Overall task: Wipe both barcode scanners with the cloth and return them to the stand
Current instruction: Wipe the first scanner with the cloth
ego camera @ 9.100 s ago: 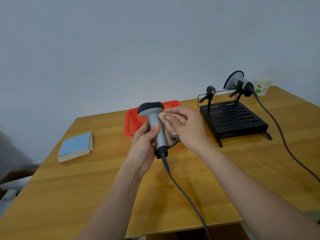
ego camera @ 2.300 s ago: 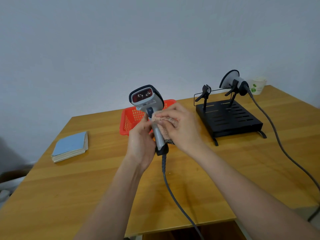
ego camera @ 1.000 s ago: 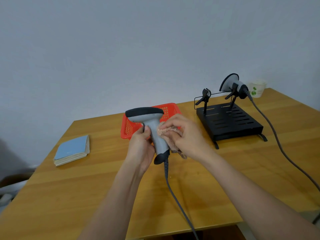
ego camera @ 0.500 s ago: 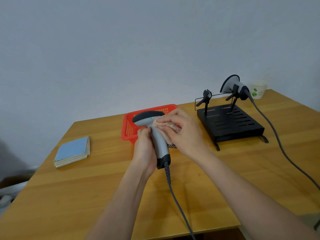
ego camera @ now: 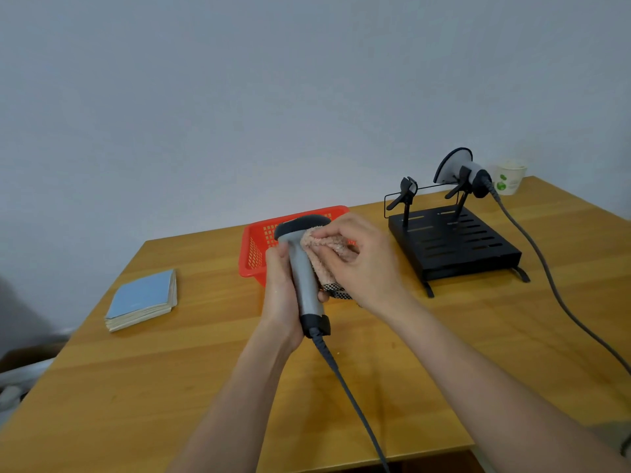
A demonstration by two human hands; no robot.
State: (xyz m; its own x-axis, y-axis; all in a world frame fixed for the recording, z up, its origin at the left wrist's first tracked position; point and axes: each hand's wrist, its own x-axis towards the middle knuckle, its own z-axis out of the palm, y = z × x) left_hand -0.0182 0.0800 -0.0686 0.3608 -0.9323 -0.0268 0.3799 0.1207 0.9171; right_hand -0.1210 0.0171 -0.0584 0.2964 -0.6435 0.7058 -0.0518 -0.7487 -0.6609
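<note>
My left hand (ego camera: 281,295) grips the handle of a grey barcode scanner (ego camera: 302,268) held upright over the table, its dark head on top and its grey cable (ego camera: 345,384) trailing toward me. My right hand (ego camera: 362,264) holds a pink fluffy cloth (ego camera: 324,254) bunched against the right side of the scanner's neck. A second scanner (ego camera: 461,170) sits in the right cradle of the black stand (ego camera: 454,240) at the back right. The stand's left cradle (ego camera: 404,192) holds nothing.
A red plastic basket (ego camera: 256,247) stands right behind my hands. A blue-covered notebook (ego camera: 143,298) lies at the left. A paper cup (ego camera: 510,175) is in the far right corner. The second scanner's cable (ego camera: 553,291) runs along the right side of the wooden table (ego camera: 170,387).
The scanner has turned from showing its window to standing upright with its head away from me. The cloth has moved up from the handle to just under the head.
</note>
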